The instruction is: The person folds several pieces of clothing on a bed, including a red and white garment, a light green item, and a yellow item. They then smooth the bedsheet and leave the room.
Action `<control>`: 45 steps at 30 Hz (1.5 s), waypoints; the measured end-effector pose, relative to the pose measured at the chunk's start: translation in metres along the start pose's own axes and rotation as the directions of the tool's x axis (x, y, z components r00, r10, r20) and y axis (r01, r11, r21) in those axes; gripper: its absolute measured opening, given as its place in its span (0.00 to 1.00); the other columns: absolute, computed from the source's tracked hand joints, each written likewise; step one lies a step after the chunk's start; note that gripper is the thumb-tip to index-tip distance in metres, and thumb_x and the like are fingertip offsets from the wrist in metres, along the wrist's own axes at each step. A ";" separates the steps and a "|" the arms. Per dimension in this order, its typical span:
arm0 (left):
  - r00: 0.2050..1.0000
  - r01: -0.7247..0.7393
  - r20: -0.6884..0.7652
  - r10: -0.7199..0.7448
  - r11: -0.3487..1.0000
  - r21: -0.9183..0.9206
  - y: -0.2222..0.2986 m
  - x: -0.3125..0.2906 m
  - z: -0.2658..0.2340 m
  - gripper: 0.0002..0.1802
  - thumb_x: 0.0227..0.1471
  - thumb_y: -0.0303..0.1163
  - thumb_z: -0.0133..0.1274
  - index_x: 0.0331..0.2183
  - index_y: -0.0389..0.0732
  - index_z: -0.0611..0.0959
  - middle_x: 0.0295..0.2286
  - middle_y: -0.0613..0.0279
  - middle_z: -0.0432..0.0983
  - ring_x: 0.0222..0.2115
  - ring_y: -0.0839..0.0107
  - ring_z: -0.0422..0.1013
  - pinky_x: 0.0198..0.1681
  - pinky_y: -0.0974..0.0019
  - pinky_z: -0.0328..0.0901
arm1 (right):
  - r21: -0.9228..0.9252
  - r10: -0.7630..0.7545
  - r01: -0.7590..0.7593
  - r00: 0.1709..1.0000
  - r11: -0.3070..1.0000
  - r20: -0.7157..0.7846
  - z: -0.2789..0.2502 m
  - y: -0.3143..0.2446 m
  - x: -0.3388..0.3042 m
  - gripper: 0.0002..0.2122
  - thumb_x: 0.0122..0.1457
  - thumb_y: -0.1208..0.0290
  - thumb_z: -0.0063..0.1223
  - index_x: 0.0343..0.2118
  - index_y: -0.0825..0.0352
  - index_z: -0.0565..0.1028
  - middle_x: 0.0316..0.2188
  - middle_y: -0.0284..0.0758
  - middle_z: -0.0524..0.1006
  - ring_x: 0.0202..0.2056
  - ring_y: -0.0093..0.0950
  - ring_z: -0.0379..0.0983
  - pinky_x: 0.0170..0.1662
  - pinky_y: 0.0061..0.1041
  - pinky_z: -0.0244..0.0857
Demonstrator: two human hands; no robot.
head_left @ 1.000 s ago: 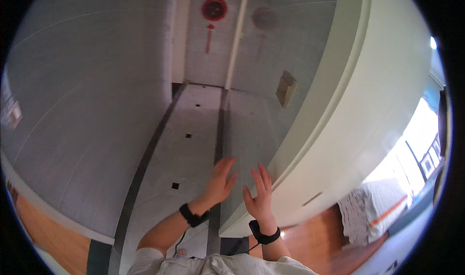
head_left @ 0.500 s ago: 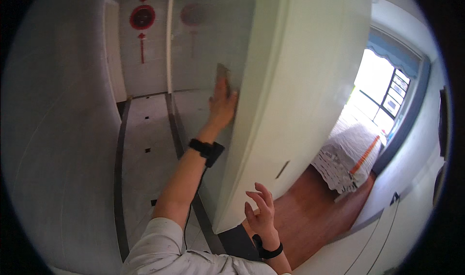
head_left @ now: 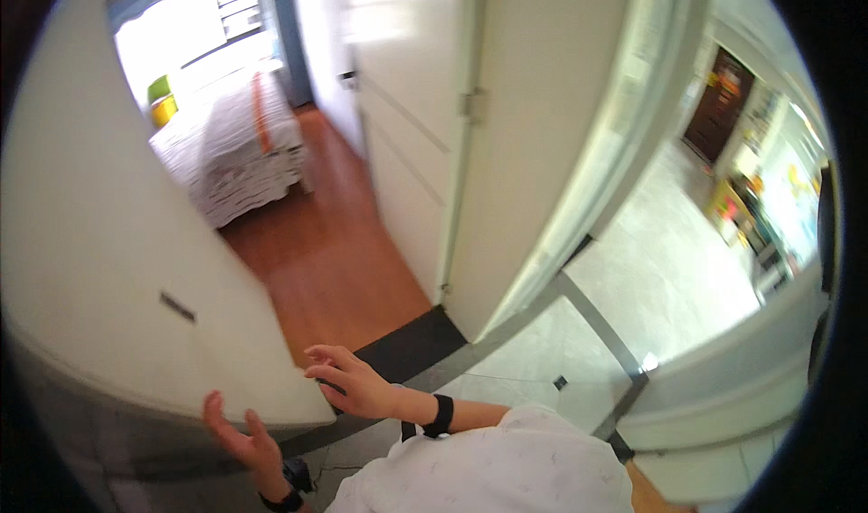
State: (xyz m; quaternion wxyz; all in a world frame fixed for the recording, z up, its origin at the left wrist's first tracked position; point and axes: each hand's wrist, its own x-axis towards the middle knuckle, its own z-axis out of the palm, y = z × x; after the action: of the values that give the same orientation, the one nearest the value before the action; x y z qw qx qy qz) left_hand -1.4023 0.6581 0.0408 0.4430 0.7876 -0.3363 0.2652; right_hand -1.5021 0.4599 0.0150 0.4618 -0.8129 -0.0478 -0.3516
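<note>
Low in the head view, my left hand is raised beside the lower edge of the pale door jamb. Its fingers and thumb are apart, and no object shows in them. My right hand reaches leftward in front of the jamb's bottom corner, fingers loosely bent with a gap to the thumb. It also appears to hold nothing. Whether either hand touches the jamb, I cannot tell. Black bands circle both wrists. A narrow dark plate is set in the jamb above my left hand.
Beyond the doorway, a white-covered bed stands on a reddish wood floor by a bright window. A white door stands swung open. Dark threshold stone crosses the doorway. At right, a pale tiled passage leads to a brown door.
The view has swung right, bringing the doorway to the left and the tiled passage into sight. My left hand has come down off the grey wall. My right hand now points leftward.
</note>
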 end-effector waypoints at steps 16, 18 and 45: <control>0.701 0.009 0.633 0.328 0.884 -0.468 0.296 -0.104 0.236 0.06 0.46 0.27 0.53 0.29 0.35 0.77 0.29 0.54 0.73 0.31 0.61 0.70 0.35 0.63 0.65 | -0.326 0.194 -0.544 0.692 0.773 -0.695 -0.349 -0.039 -0.298 0.14 0.46 0.82 0.52 0.38 0.65 0.71 0.46 0.41 0.65 0.39 0.35 0.70 0.40 0.28 0.66; 0.637 -0.071 0.632 0.441 0.850 -0.522 0.367 -0.121 0.289 0.06 0.46 0.27 0.53 0.29 0.35 0.77 0.29 0.53 0.74 0.31 0.60 0.71 0.34 0.64 0.66 | -0.329 0.203 -0.586 0.662 0.740 -0.722 -0.411 -0.041 -0.341 0.13 0.46 0.82 0.53 0.37 0.65 0.72 0.45 0.41 0.66 0.38 0.34 0.71 0.39 0.28 0.66; 0.042 -0.205 0.239 0.970 0.242 -0.948 1.087 -0.283 0.861 0.11 0.41 0.30 0.56 0.32 0.40 0.78 0.31 0.58 0.75 0.34 0.60 0.71 0.39 0.61 0.65 | -0.188 0.064 -0.941 0.213 0.280 -0.975 -1.114 0.028 -0.643 0.11 0.47 0.81 0.53 0.36 0.64 0.73 0.43 0.41 0.69 0.40 0.37 0.70 0.38 0.29 0.69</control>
State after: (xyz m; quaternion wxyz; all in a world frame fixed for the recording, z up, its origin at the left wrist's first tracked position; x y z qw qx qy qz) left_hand -2.3094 -0.4273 0.0013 0.2785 0.2813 -0.9066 -0.1462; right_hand -2.5597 -0.2709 -0.0380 0.0890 -0.5723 0.6746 -0.4577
